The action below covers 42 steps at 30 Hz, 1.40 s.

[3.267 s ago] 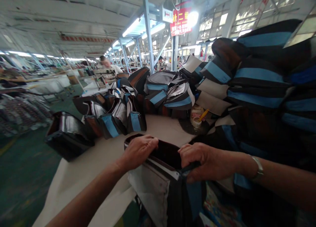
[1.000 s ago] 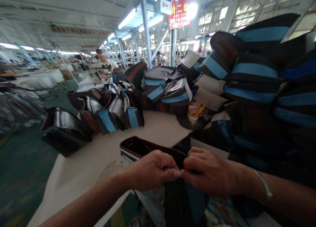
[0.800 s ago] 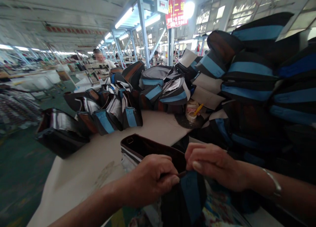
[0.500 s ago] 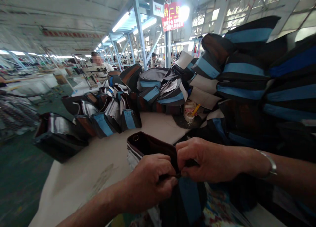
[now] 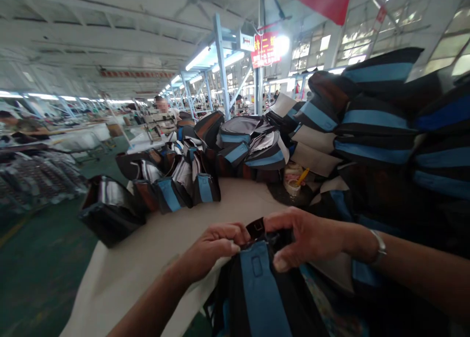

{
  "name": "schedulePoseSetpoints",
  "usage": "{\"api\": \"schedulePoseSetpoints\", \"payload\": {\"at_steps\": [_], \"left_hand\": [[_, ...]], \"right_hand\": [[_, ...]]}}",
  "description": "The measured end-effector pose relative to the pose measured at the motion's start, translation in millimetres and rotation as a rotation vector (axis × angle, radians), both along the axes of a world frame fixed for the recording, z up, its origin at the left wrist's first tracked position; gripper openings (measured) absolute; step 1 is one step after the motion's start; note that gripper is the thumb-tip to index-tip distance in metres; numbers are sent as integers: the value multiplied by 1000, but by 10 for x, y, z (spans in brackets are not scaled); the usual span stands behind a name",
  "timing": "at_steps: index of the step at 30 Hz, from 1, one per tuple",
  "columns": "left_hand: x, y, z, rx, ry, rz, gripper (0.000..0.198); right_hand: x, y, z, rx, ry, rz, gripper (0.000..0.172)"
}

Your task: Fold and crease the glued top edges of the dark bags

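Observation:
A dark bag (image 5: 262,293) with a blue stripe down its side is in front of me, at the table's near edge. A small stitched rectangle shows near the top of the stripe. My left hand (image 5: 220,241) pinches the bag's upper rim at the left of the stripe. On the right side of the same rim, my right hand (image 5: 303,236) grips with thumb in front and fingers behind. Part of the brown inside with a small metal-looking frame shows between the hands. The bag's far side is hidden.
Several bags with blue stripes (image 5: 205,188) stand on the pale table (image 5: 161,234). A black bag (image 5: 112,210) is at its left edge. Stacked bag parts (image 5: 374,117) rise at the right. A cup (image 5: 293,186) with a yellow-handled tool stands mid-table. A person (image 5: 161,104) is farther back.
The bag has turned and tilted so its blue stripe faces me, and its opening shows less. My left hand has moved up and left along the rim. The view has shifted.

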<state>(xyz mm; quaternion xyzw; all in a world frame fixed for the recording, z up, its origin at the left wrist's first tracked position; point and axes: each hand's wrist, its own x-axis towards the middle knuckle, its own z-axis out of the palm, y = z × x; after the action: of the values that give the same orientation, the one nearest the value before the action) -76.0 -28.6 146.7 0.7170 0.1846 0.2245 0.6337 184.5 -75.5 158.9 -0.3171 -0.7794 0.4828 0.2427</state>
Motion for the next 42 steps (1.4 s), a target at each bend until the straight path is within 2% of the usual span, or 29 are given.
{"api": "schedulePoseSetpoints", "payload": {"at_steps": [2, 5, 8, 12, 15, 20, 26, 31, 35, 39, 42], "left_hand": [[-20, -34, 89, 78, 146, -10, 21], [43, -145, 321, 217, 370, 0, 36], [150, -219, 425, 251, 431, 13, 37], [221, -211, 303, 74, 387, 19, 39], [243, -200, 211, -4, 335, 20, 32], [313, -230, 209, -45, 284, 62, 21], [360, -248, 198, -56, 343, 113, 16], [365, -197, 162, -87, 358, 123, 18], [390, -177, 203, 27, 429, 119, 27], [440, -201, 251, 219, 516, 156, 25], [443, -221, 251, 395, 483, 142, 26]], "right_hand": [[-66, -31, -61, -30, 30, -31, 51], [-142, -55, -35, -30, 34, -39, 53], [-182, -48, 0, 6, 35, -38, 54], [-159, -40, -25, 28, 13, -68, 52], [-89, -29, -54, 15, 11, -103, 52], [-6, -6, -55, -127, 98, -57, 42], [-20, 1, -28, -115, 47, -136, 24], [-4, 16, -86, -145, 55, -186, 13], [-49, -5, -140, -5, 49, -280, 5], [-120, -23, -192, 117, 16, -379, 13], [-136, -34, -246, 343, 20, -375, 14]]}}
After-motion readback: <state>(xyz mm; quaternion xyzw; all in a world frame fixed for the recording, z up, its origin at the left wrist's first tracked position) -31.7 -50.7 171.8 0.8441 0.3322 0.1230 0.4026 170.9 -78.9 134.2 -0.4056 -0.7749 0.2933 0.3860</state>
